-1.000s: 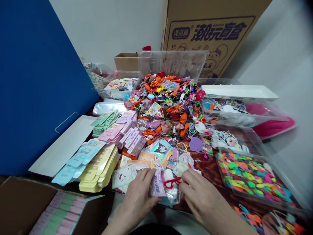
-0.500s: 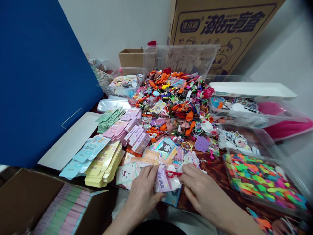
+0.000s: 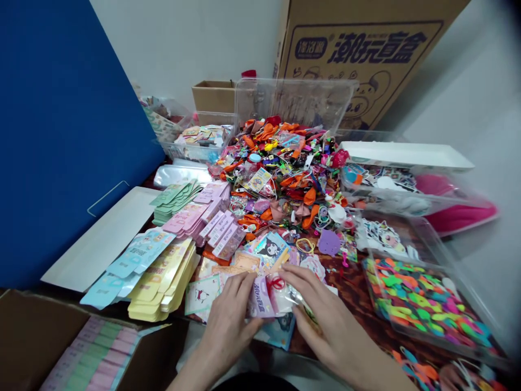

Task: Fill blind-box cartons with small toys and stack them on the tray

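My left hand (image 3: 230, 307) grips a small purple printed card packet (image 3: 259, 300) between thumb and fingers, low over the front edge of the table. A clear plastic bag (image 3: 290, 304) extends from its right side, with a thin red plastic trinket (image 3: 277, 281) showing at the top. My right hand (image 3: 321, 309) has its fingers and thumb curled round the bag's right end; what lies under the fingers is partly hidden. Beneath and behind the hands lie printed cards, among them a blue card with a black-and-white character (image 3: 272, 247) and a white card (image 3: 202, 295).
A heap of small toys and balloons (image 3: 280, 168) fills the table's middle. Stacks of folded yellow boxes (image 3: 163, 282) and blue boxes (image 3: 138, 252) stand left. A clear tray of colourful pieces (image 3: 427, 304) sits right. An open carton (image 3: 44, 336) is lower left.
My right hand has moved from holding the red trinket at the bag's opening to wrapping round the bag. The trinket now sits inside or against the bag. The camera view shifted slightly.
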Action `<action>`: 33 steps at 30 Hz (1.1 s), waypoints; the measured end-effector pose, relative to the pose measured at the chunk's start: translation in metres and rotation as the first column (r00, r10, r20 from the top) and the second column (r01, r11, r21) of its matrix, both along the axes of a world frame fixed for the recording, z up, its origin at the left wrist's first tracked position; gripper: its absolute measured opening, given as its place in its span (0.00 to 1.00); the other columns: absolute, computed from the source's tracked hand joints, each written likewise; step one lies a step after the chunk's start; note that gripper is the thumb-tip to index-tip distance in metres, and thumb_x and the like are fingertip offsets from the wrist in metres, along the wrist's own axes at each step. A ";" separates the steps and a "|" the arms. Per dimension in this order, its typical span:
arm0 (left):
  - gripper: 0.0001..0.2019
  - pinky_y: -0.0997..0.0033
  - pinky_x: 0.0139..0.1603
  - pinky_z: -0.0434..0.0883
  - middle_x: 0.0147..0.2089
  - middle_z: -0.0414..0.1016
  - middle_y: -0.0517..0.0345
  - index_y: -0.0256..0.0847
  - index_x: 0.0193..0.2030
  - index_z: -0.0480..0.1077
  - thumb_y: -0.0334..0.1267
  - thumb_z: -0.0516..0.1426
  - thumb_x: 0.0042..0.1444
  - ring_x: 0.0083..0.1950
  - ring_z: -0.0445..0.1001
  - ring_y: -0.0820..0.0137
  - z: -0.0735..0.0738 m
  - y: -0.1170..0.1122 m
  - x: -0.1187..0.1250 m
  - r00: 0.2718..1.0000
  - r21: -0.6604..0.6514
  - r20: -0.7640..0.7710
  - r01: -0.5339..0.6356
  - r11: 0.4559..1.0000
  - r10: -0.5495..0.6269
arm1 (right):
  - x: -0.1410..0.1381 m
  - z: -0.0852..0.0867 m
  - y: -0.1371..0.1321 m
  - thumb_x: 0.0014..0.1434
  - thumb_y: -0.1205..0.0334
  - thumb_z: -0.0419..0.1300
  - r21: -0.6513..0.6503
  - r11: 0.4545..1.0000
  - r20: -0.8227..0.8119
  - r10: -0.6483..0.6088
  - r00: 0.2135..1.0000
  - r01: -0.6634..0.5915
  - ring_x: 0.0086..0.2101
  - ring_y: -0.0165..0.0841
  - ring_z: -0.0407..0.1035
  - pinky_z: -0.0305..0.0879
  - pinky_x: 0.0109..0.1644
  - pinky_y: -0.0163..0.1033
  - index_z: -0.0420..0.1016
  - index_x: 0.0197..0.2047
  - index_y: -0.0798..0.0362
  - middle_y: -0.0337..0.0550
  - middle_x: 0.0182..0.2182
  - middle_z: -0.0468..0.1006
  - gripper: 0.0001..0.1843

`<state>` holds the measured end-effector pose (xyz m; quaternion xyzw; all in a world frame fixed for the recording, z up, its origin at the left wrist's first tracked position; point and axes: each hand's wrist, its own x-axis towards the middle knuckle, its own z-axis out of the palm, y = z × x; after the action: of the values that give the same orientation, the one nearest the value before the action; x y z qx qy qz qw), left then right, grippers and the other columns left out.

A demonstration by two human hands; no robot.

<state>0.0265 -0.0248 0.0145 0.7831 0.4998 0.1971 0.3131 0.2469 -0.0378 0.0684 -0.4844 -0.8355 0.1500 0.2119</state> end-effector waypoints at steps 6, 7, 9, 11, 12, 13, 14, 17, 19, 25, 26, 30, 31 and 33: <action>0.36 0.49 0.63 0.68 0.63 0.67 0.47 0.45 0.67 0.55 0.26 0.59 0.52 0.64 0.67 0.55 0.000 -0.001 0.007 0.997 0.022 0.075 -0.010 1.000 0.008 | -0.015 -0.008 -0.005 0.66 0.73 0.52 0.076 0.997 -0.182 0.013 0.983 0.001 0.52 0.39 0.69 0.72 0.54 0.45 0.72 0.49 0.50 0.48 0.48 0.75 0.14; 0.35 0.49 0.62 0.68 0.63 0.68 0.47 0.45 0.67 0.56 0.26 0.59 0.52 0.63 0.67 0.54 0.001 -0.001 0.008 0.997 0.019 0.079 -0.007 1.000 0.005 | -0.016 -0.010 -0.006 0.66 0.74 0.52 0.110 0.994 -0.197 0.002 0.980 0.020 0.53 0.40 0.69 0.71 0.54 0.45 0.72 0.51 0.50 0.49 0.49 0.75 0.15; 0.35 0.49 0.62 0.68 0.63 0.67 0.46 0.44 0.67 0.55 0.26 0.59 0.52 0.64 0.66 0.54 0.002 -0.001 0.008 0.997 0.017 0.081 -0.002 1.000 0.001 | -0.016 -0.015 -0.008 0.66 0.73 0.53 0.158 0.977 -0.237 -0.103 0.966 0.143 0.56 0.40 0.68 0.70 0.56 0.46 0.69 0.57 0.50 0.51 0.55 0.71 0.19; 0.36 0.48 0.63 0.68 0.64 0.66 0.45 0.44 0.67 0.55 0.27 0.60 0.52 0.65 0.65 0.54 0.002 0.000 0.007 0.996 0.029 0.084 -0.001 1.000 -0.002 | -0.013 -0.019 -0.009 0.67 0.69 0.55 0.143 0.948 -0.277 -0.236 0.931 0.283 0.57 0.41 0.67 0.70 0.56 0.47 0.68 0.60 0.48 0.53 0.57 0.68 0.19; 0.36 0.48 0.63 0.67 0.64 0.66 0.45 0.44 0.67 0.55 0.27 0.60 0.52 0.65 0.65 0.54 0.002 0.000 0.007 0.996 0.036 0.086 -0.001 0.999 -0.002 | -0.011 -0.021 -0.009 0.67 0.67 0.56 0.118 0.940 -0.287 -0.275 0.918 0.319 0.57 0.42 0.67 0.69 0.57 0.48 0.69 0.58 0.48 0.52 0.57 0.68 0.17; 0.36 0.49 0.64 0.67 0.64 0.66 0.45 0.44 0.67 0.55 0.27 0.60 0.52 0.65 0.65 0.54 0.002 0.000 0.007 0.996 0.042 0.089 0.003 0.999 -0.007 | -0.011 -0.023 -0.008 0.67 0.66 0.57 0.094 0.939 -0.294 -0.291 0.910 0.331 0.56 0.42 0.68 0.69 0.56 0.49 0.71 0.54 0.47 0.51 0.56 0.69 0.13; 0.36 0.50 0.64 0.67 0.64 0.66 0.46 0.44 0.68 0.55 0.27 0.60 0.52 0.65 0.65 0.54 0.002 -0.001 0.007 0.996 0.047 0.093 0.007 0.999 -0.011 | -0.010 -0.024 -0.008 0.67 0.66 0.57 0.070 0.944 -0.295 -0.290 0.910 0.324 0.56 0.42 0.68 0.69 0.56 0.49 0.73 0.49 0.46 0.50 0.55 0.69 0.09; 0.36 0.50 0.63 0.68 0.64 0.67 0.46 0.43 0.68 0.55 0.27 0.59 0.53 0.65 0.65 0.55 0.002 -0.001 0.008 0.995 0.049 0.100 0.007 0.999 -0.012 | -0.013 -0.025 -0.007 0.66 0.65 0.57 0.050 0.950 -0.309 -0.279 0.909 0.308 0.54 0.42 0.69 0.69 0.55 0.48 0.73 0.46 0.46 0.49 0.53 0.71 0.07; 0.36 0.50 0.64 0.67 0.64 0.66 0.45 0.42 0.68 0.55 0.27 0.59 0.52 0.65 0.65 0.54 0.002 -0.001 0.009 0.995 0.055 0.100 -0.004 0.998 -0.001 | -0.015 -0.025 -0.007 0.66 0.64 0.58 0.062 0.937 -0.339 -0.305 0.890 0.345 0.54 0.42 0.69 0.69 0.55 0.49 0.71 0.51 0.46 0.49 0.53 0.71 0.11; 0.37 0.48 0.64 0.68 0.65 0.66 0.44 0.42 0.68 0.54 0.25 0.57 0.51 0.66 0.65 0.55 0.004 0.000 0.012 0.995 0.072 0.098 0.000 0.997 -0.007 | -0.019 -0.027 -0.009 0.67 0.65 0.56 0.011 0.948 -0.369 -0.291 0.883 0.318 0.52 0.41 0.69 0.69 0.53 0.47 0.74 0.43 0.46 0.47 0.51 0.72 0.07; 0.37 0.48 0.64 0.67 0.65 0.66 0.44 0.42 0.68 0.54 0.24 0.57 0.51 0.66 0.64 0.55 0.004 0.000 0.012 0.995 0.072 0.100 0.002 0.997 -0.009 | -0.020 -0.028 -0.009 0.67 0.65 0.56 0.002 0.950 -0.384 -0.287 0.878 0.311 0.52 0.41 0.70 0.70 0.53 0.47 0.74 0.43 0.46 0.47 0.50 0.73 0.07; 0.36 0.48 0.65 0.67 0.66 0.65 0.45 0.43 0.68 0.55 0.25 0.58 0.51 0.66 0.64 0.55 0.004 0.001 0.015 0.993 0.073 0.114 0.007 0.997 -0.016 | -0.021 -0.026 -0.009 0.67 0.64 0.57 -0.003 0.925 -0.442 -0.343 0.829 0.381 0.53 0.41 0.70 0.69 0.55 0.48 0.71 0.50 0.46 0.49 0.52 0.73 0.09; 0.36 0.48 0.65 0.67 0.66 0.66 0.45 0.43 0.68 0.55 0.25 0.58 0.51 0.66 0.64 0.55 0.004 0.001 0.015 0.992 0.075 0.121 0.007 0.997 -0.016 | -0.022 -0.025 -0.009 0.67 0.64 0.57 -0.021 0.928 -0.427 -0.345 0.836 0.372 0.53 0.41 0.69 0.69 0.55 0.48 0.73 0.49 0.46 0.49 0.53 0.73 0.08; 0.36 0.49 0.65 0.68 0.65 0.67 0.45 0.43 0.68 0.56 0.26 0.58 0.52 0.66 0.65 0.55 0.002 0.001 0.015 0.990 0.082 0.137 0.001 0.997 -0.013 | -0.024 -0.022 -0.010 0.68 0.63 0.56 -0.095 0.950 -0.373 -0.311 0.874 0.298 0.51 0.40 0.70 0.69 0.54 0.46 0.76 0.45 0.45 0.47 0.49 0.75 0.07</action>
<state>0.0416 -0.0234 0.0167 0.7815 0.4658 0.2699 0.3152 0.2228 -0.0479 0.0463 -0.5746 -0.6885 0.2208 0.3835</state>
